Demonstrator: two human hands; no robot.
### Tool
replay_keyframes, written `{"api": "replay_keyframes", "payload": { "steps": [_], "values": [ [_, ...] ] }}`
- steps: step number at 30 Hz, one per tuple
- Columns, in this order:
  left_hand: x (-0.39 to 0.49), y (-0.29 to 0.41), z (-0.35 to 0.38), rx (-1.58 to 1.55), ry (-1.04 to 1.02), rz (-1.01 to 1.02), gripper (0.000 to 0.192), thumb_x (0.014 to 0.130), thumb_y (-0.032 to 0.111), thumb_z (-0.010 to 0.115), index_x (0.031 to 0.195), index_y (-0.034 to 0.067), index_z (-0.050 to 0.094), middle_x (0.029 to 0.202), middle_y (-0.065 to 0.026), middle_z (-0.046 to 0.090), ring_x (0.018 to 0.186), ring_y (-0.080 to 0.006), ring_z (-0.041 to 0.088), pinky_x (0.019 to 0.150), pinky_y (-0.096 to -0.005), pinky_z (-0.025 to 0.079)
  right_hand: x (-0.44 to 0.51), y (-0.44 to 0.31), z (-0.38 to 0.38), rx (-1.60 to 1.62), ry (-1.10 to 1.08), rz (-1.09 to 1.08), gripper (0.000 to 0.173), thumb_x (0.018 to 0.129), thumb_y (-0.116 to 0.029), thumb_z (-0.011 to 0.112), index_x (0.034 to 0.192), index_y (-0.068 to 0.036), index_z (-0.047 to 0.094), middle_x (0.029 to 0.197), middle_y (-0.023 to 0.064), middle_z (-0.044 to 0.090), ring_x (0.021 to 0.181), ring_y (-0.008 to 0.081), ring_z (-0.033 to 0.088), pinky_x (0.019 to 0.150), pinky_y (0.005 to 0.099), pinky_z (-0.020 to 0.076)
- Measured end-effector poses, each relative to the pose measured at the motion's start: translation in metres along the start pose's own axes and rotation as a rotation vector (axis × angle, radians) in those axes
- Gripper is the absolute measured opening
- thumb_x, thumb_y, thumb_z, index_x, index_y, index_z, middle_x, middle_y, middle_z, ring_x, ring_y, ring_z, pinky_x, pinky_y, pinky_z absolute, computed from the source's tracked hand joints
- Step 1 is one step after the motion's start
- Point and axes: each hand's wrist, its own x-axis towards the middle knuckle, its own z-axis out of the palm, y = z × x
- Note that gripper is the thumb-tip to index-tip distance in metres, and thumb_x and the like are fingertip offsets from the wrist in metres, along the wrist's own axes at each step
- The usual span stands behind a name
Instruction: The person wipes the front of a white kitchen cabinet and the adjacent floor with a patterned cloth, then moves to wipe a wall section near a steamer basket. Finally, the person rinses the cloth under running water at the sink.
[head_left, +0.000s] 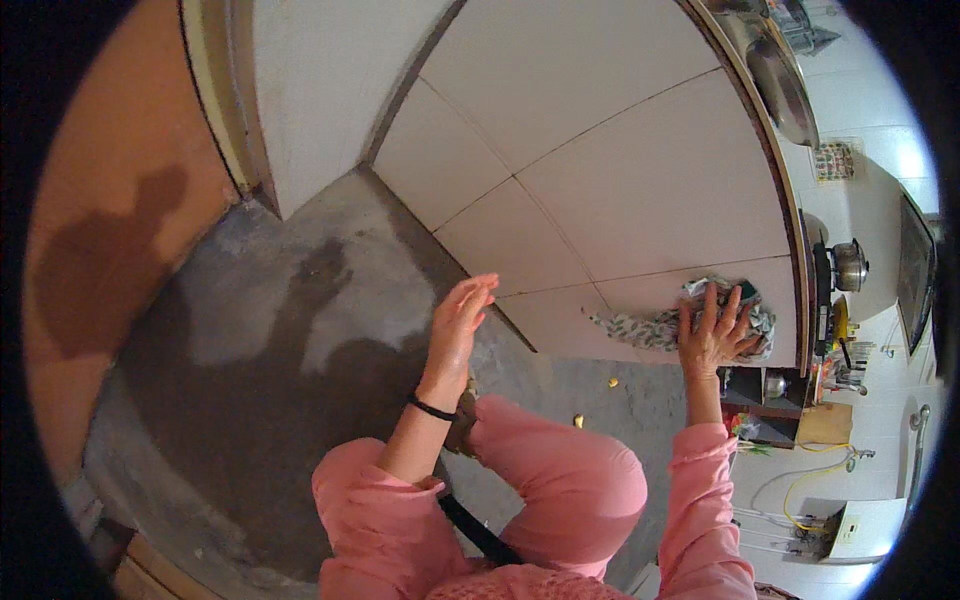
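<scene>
My right hand (709, 337), fingers spread, presses a crumpled cloth (645, 330) with a green leaf pattern against the white panelled side of a kitchen counter (660, 172). The cloth is bunched under the palm, and a thinner tail trails down the panel. My left hand (457, 326) hangs in the air above the floor, a little apart from the panel's lower edge. It holds nothing, and its fingers are extended. A black band (433, 409) circles that wrist.
Small yellow scraps (577, 421) lie on the grey concrete floor (247, 247). A steel pot (850, 265) stands on a stove along the countertop, with a large metal pan (781, 94) farther along. Open shelves (772, 427) adjoin the counter. A white wall edge (300, 112) meets it.
</scene>
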Motion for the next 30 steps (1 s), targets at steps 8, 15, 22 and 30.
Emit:
{"api": "replay_keyframes", "payload": {
  "steps": [8, 15, 22, 30],
  "values": [
    [0.011, -0.017, -0.003, -0.003, 0.125, -0.056, 0.029, 0.091, 0.031, 0.052, 0.111, 0.011, 0.059, 0.110, -0.0007, 0.059, 0.097, -0.0107, 0.051, 0.089, -0.0281, 0.037, 0.094, -0.128, 0.012, 0.219, -0.029, -0.337, 0.044, 0.085, -0.029, 0.052, 0.128, -0.024, 0.051, 0.144, -0.0056, 0.033, 0.115, 0.0185, 0.045, 0.094, 0.0492, 0.0361],
    [-0.005, 0.001, -0.040, 0.099, 0.354, 0.054, 0.026, 0.090, 0.029, 0.054, 0.108, 0.011, 0.061, 0.106, -0.0005, 0.060, 0.096, -0.0109, 0.051, 0.086, -0.0280, 0.036, 0.165, -0.228, 0.035, 0.298, 0.107, -0.618, 0.051, 0.079, -0.015, 0.049, 0.130, -0.015, 0.047, 0.146, 0.0003, 0.028, 0.111, 0.0170, 0.046, 0.096, 0.0339, 0.0392],
    [-0.003, -0.006, -0.059, -0.070, 0.375, 0.056, 0.029, 0.089, 0.025, 0.054, 0.115, 0.012, 0.057, 0.113, 0.0001, 0.056, 0.100, -0.0116, 0.049, 0.090, -0.0271, 0.036, 0.114, -0.152, 0.019, 0.325, 0.066, -0.678, 0.050, 0.076, -0.020, 0.054, 0.126, -0.017, 0.049, 0.144, -0.0007, 0.034, 0.110, 0.0148, 0.048, 0.099, 0.0293, 0.0348],
    [-0.010, -0.002, -0.054, -0.140, 0.315, 0.043, 0.028, 0.089, 0.027, 0.056, 0.111, 0.012, 0.059, 0.108, 0.0001, 0.058, 0.097, -0.0111, 0.049, 0.091, -0.0289, 0.033, -0.043, 0.026, -0.003, 0.126, -0.172, -0.736, 0.052, 0.075, -0.022, 0.056, 0.126, -0.027, 0.050, 0.140, -0.0074, 0.040, 0.085, 0.0107, 0.050, 0.081, 0.0285, 0.0416]
  ]
}}
